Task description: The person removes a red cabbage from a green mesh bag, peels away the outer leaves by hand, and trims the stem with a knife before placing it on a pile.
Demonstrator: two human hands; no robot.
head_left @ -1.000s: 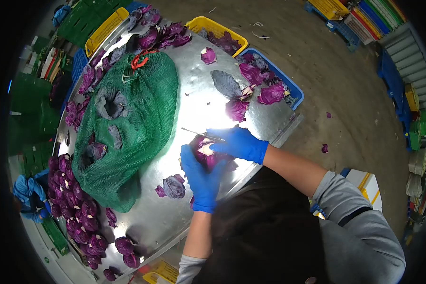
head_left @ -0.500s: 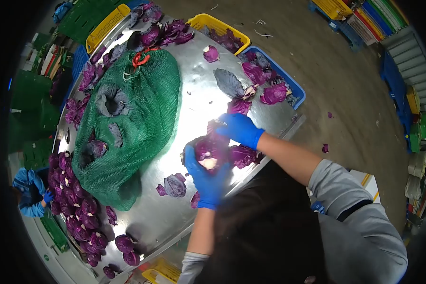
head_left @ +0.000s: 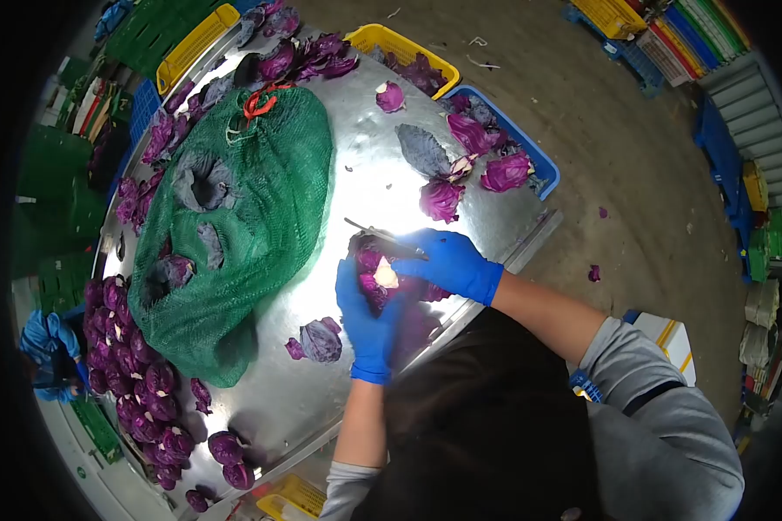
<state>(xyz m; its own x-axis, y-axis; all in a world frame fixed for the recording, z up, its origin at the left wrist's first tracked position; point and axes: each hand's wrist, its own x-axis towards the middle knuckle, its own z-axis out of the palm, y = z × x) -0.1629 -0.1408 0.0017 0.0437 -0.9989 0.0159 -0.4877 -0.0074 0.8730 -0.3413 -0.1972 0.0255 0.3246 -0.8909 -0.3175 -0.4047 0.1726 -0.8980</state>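
My left hand [head_left: 367,326], in a blue glove, curls round a red cabbage [head_left: 369,260] whose pale cut stem faces up. On the cabbage's far side, my right hand [head_left: 452,265], gloved alike, is closed on a thin knife [head_left: 375,231]. Its blade points left across the top of the cabbage; the handle is mostly hidden in the fingers. A loose outer leaf [head_left: 320,341] lies on the metal table [head_left: 278,382] left of my left hand. Beyond my right hand lie more purple leaves [head_left: 441,200].
A green mesh sack [head_left: 278,200] with a red tie covers the table's middle. Red cabbages [head_left: 139,382] are heaped along the left edge. A blue crate [head_left: 543,165] and a yellow crate [head_left: 447,69] of leaves stand beyond. A co-worker [head_left: 50,347] is at far left.
My right hand has moved slightly down and right, and the knife blade now shows clearly over the cabbage. The purple leaf beneath that hand is now uncovered. My left hand keeps hold of the cabbage.
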